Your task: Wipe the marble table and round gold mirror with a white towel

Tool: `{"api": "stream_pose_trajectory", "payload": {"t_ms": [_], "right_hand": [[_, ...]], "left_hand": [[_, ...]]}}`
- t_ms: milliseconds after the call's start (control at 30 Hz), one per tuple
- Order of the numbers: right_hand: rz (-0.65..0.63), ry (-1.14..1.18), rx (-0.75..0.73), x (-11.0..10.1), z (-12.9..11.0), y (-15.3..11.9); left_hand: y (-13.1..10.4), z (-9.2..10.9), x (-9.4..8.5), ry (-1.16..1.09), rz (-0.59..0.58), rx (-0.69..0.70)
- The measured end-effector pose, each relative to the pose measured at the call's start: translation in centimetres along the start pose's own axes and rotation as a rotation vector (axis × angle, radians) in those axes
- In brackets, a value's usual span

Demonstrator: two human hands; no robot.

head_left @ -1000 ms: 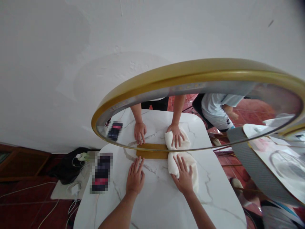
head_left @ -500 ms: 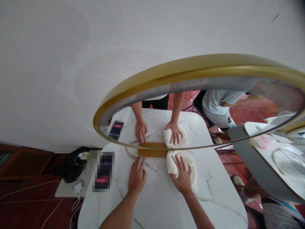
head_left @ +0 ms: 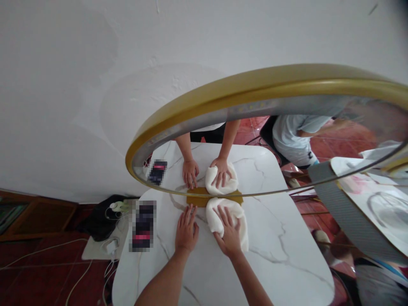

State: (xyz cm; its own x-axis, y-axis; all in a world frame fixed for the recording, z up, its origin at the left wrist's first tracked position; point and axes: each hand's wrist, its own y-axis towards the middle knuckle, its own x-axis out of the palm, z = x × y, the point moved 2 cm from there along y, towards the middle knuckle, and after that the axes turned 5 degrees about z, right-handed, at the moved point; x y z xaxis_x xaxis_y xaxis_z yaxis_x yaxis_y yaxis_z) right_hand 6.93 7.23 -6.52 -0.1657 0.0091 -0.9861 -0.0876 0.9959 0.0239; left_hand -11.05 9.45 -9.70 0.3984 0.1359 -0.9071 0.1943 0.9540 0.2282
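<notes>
Clock directions take the middle of the near tabletop as centre, with 12 straight ahead. My 2 bare hands are on a white marbled table (head_left: 280, 272). At 12 o'clock, a folded, bunched white cloth (head_left: 214, 222) lies under my right hand (head_left: 230, 239), which is open, palm down, fingers spread over it rather than closed around it. My left hand (head_left: 185, 231) rests at 11 o'clock, open and flat, holding nothing, its fingertips beside a gold-brown strip (head_left: 195, 201). The cloth overlaps part of that strip. A gold-rimmed mirror (head_left: 287, 80) reaches from 12 towards 2 o'clock, reflecting my hands. A dark, pixelated object (head_left: 143, 225) lies at 10 o'clock.

The cloth looks light, soft and floppy, not fragile. I judge a flat palm suits it, or a pinch at the thick fold on its left side; a loose edge would probably sag or unfold.
</notes>
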Motion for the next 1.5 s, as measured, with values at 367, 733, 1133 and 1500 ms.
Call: {"api": "stream_pose_trajectory", "payload": {"t_ms": [367,733,1133,1500], "right_hand": [[0.058,0.002,0.124,-0.2,3.0,-0.8],[-0.007,0.042,-0.028,0.3,-1.8,0.4],[0.068,-0.006,0.191,0.0,1.7,-0.7],[0.009,-0.018,0.000,0.0,-2.4,0.7]], "left_hand": [[0.0,0.0,0.1,-0.003,0.002,-0.001],[-0.3,-0.3,0.4,-0.030,0.026,-0.022],[0.0,0.0,0.1,-0.064,0.041,-0.048],[-0.2,-0.2,0.3,-0.065,0.022,-0.057]]}}
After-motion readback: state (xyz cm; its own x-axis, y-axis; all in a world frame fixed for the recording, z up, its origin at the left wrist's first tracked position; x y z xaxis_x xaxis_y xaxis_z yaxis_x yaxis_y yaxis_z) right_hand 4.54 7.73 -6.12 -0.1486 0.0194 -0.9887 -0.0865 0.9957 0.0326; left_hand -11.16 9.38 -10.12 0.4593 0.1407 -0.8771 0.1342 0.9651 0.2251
